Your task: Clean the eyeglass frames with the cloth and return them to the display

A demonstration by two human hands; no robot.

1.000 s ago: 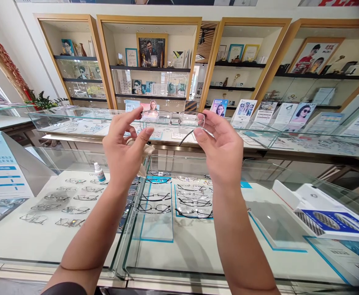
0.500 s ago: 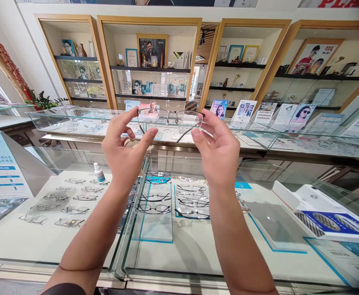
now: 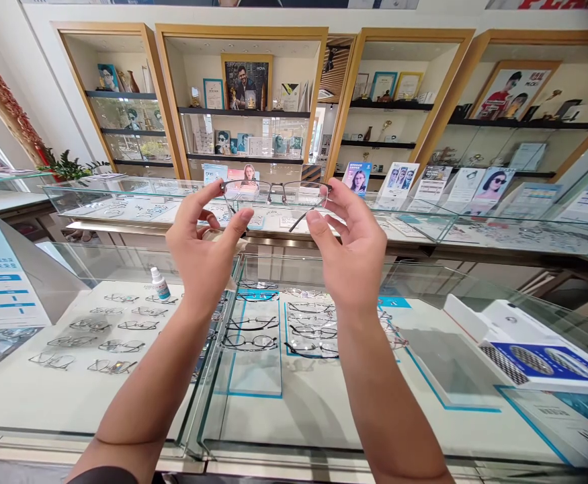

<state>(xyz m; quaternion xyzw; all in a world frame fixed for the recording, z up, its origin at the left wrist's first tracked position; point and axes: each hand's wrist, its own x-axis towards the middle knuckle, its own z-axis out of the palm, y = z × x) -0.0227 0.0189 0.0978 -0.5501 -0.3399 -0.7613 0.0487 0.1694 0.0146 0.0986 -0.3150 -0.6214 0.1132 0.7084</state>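
Note:
A pair of eyeglasses (image 3: 276, 192) with a thin dark upper rim and clear lenses is held up in front of me, over the display cases. My left hand (image 3: 197, 249) grips its left end between thumb and fingers. Something cream-coloured, perhaps a cloth, shows partly behind the fingers of that hand. At the opposite end, my right hand (image 3: 357, 255) pinches the frame near the hinge. Both temples are unfolded and point back toward me, partly hidden by the fingers. Rows of spectacle frames (image 3: 253, 343) lie in the glass case (image 3: 324, 410) below my hands.
A small white spray bottle (image 3: 160, 285) stands on the left case among more frames. An open white and blue box (image 3: 540, 356) lies on the right. Beyond runs another glass counter (image 3: 399, 228) with upright cards, and wooden-framed shelves (image 3: 246, 114) line the wall.
Both hands and the eyeglasses have shifted slightly left, and the frame's angle has changed a little. The grip stays the same. My view has moved very slightly.

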